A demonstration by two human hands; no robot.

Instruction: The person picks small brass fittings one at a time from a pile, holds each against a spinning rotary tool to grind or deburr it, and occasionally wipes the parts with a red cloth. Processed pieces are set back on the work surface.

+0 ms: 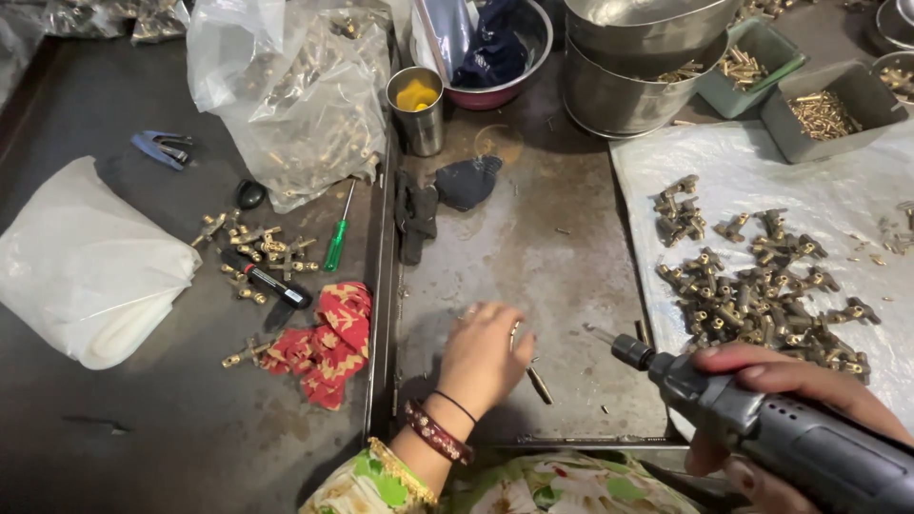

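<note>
The left hand (483, 360) is laid palm down on the grey metal surface (533, 247), fingers curled loosely over a small metal piece (515, 335) that is only partly seen at the fingertips; whether that piece is truly gripped cannot be told. A bangle and a thin black band are worn on this wrist. Just beside the fingers, a short metal rod (539, 385) lies loose on the surface.

The right hand (790, 409) is closed around the grey body of a rotary tool (762, 428), whose thin bit (600, 333) is pointed toward the left hand and is held a little apart from it, above the surface.

To the right, a heap of dull brass fittings (762, 286) is spread on a white plastic sheet (752, 162). Behind it, grey bins (838, 109) filled with small brass parts and stacked steel bowls (638, 67) are set. A steel cup (416, 109) with something yellow inside is placed near the middle back, beside dark gloves (447, 190).

On the left part of the surface, shinier brass fittings (252, 252) are scattered around a green-handled screwdriver (338, 233), a red patterned cloth (328, 343), a white bag (86, 266) and a clear bag of brass parts (295, 95).
</note>
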